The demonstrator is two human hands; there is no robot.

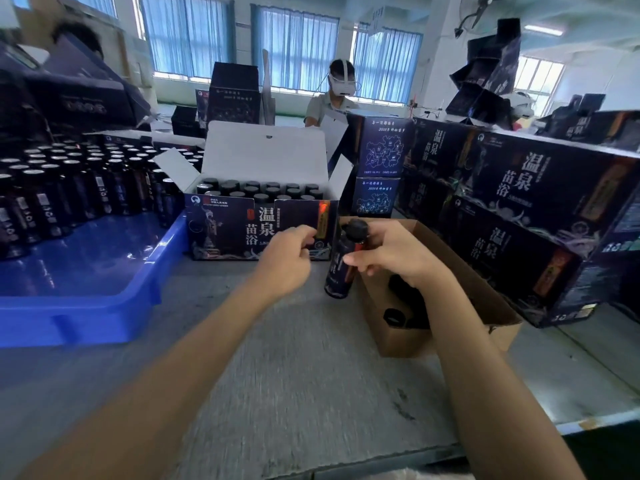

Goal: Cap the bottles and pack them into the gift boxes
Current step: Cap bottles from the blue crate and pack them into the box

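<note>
Currently, at far left, the blue tray (pixel 104 327) holds a dense block of uncapped bottles (pixel 69 188), foil tops showing. A large batch is left to cap.

Just right of the tray, the open gift box (pixel 221 230) stands on the table (pixel 311 375) with its lid flap raised. Rows of capped bottles (pixel 263 190) stand upright inside. The box looks well filled, but its near row is hidden behind the front wall, so free slots cannot be counted.

The left hand (pixel 287 261) hovers in front of that box's front panel with fingers curled toward the thumb. Whether it pinches anything cannot be told; motion blur obscures it.

The bottle in hand (pixel 337 275) is tilted, base low near the table and top leaning right. A black cap (pixel 356 230) sits on its neck; whether it is fully tightened is not visible. The right hand (pixel 391 254) wraps the upper body of the bottle just below the cap.

Under the right wrist, the cardboard box (pixel 415 341) contains loose caps (pixel 394 317).

At far right are stacked closed gift boxes (pixel 536 209); judged packed, contents not visible. Another person (pixel 332 102) works at the far side.

Assessment: mid-run. This bottle is at the capping step and is not yet in the open box.
</note>
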